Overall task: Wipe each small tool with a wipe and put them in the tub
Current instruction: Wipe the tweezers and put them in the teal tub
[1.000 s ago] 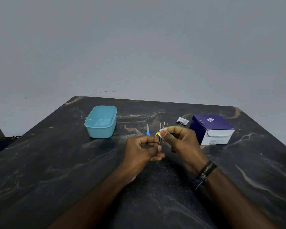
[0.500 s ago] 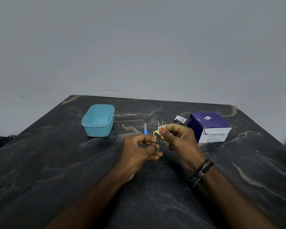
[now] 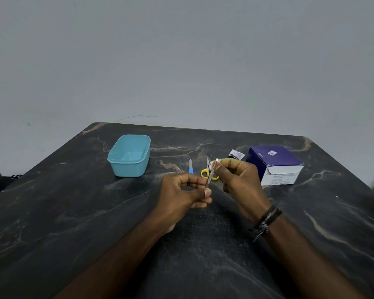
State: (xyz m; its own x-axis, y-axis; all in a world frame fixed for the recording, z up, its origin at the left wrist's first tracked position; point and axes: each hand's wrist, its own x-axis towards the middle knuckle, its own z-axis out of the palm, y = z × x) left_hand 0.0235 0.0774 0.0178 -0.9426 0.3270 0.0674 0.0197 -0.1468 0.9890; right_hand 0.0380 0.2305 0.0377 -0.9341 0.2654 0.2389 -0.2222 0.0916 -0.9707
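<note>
My left hand (image 3: pixel 181 190) pinches the lower end of a thin metal tool (image 3: pixel 209 178), which stands tilted above the table. My right hand (image 3: pixel 240 180) pinches a small white wipe (image 3: pixel 214 164) around the tool's upper end. Behind my hands lie yellow-handled scissors (image 3: pixel 205 172) and a small blue-handled file (image 3: pixel 190 167). The light blue tub (image 3: pixel 129 156) stands open at the back left with nothing visible inside.
A purple and white box (image 3: pixel 274 165) stands at the back right on the dark marble table (image 3: pixel 73 212). A torn wipe sachet (image 3: pixel 236 154) lies just left of the box. A grey wall rises behind the table's far edge.
The wipe in my right hand has slid up the tool toward its upper end. My left hand has stayed put on the lower end.
</note>
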